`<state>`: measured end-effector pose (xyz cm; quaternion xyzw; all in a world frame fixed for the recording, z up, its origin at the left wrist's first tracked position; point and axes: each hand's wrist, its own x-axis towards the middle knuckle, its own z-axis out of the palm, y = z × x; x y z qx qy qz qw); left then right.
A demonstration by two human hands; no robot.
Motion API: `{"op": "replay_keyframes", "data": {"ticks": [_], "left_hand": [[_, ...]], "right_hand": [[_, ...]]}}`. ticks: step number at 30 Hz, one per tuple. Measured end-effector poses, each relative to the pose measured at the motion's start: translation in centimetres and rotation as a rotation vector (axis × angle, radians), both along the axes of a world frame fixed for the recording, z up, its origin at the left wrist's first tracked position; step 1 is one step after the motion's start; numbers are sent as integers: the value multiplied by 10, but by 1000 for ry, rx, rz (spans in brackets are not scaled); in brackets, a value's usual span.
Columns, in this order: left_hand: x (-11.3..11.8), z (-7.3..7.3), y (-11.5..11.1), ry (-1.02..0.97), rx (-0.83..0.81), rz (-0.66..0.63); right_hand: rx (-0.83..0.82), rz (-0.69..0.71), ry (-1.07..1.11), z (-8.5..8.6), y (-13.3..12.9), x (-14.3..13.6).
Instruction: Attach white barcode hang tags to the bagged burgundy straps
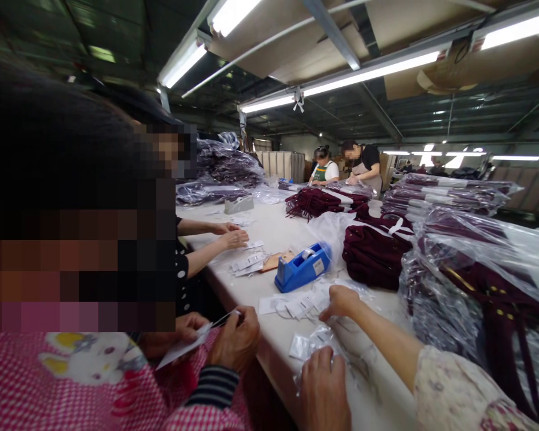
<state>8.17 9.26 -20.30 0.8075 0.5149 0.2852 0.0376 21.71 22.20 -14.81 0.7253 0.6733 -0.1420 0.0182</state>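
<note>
Low on the white table, my left hand (326, 386) has its fingers curled beside small clear packets (312, 344). What lies under its fingertips is hidden. Further up, my right hand (341, 302), below a floral sleeve (453, 383), has thumb and fingers bent together at the edge of a spread of white tags (300, 305) with cords. Whatever it pinches cannot be made out. A blue tape dispenser (303, 266) stands just beyond the tags.
At left, a co-worker's hands (236, 338) hold a white tag by its string; another person's hands (233, 236) are over more tags (249, 263). Bagged maroon garments (476, 239) pile at right. A grey dispenser (239, 205) stands farther back. Two people (363, 167) work beyond.
</note>
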Motion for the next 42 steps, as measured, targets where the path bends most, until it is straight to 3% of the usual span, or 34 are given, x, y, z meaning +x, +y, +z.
{"op": "replay_keyframes", "data": {"ticks": [3, 10, 14, 17, 22, 26, 30, 34, 38, 42], "left_hand": [[-24, 14, 15, -19, 18, 7], [-112, 44, 73, -11, 50, 1], [-133, 51, 85, 24, 64, -33], [-135, 53, 88, 29, 58, -45], [-116, 46, 84, -23, -13, -11], [-68, 32, 57, -83, -66, -9], [-16, 25, 21, -99, -87, -50], [7, 33, 5, -100, -84, -79], [10, 52, 4, -178, -101, -111], [24, 64, -10, -278, -229, -258]], "right_hand": [[-21, 7, 24, -2, 1, 5], [-20, 127, 151, -1, 0, 19], [64, 205, 238, 18, -5, 31], [204, 256, 281, 41, -27, 39], [459, 232, 313, 79, -95, 63], [646, 126, 422, 102, -141, 93], [585, 61, 735, 110, -162, 111], [432, 36, 1047, 107, -173, 113], [403, -2, 1175, 106, -185, 113], [399, -20, 1269, 107, -190, 113]]}}
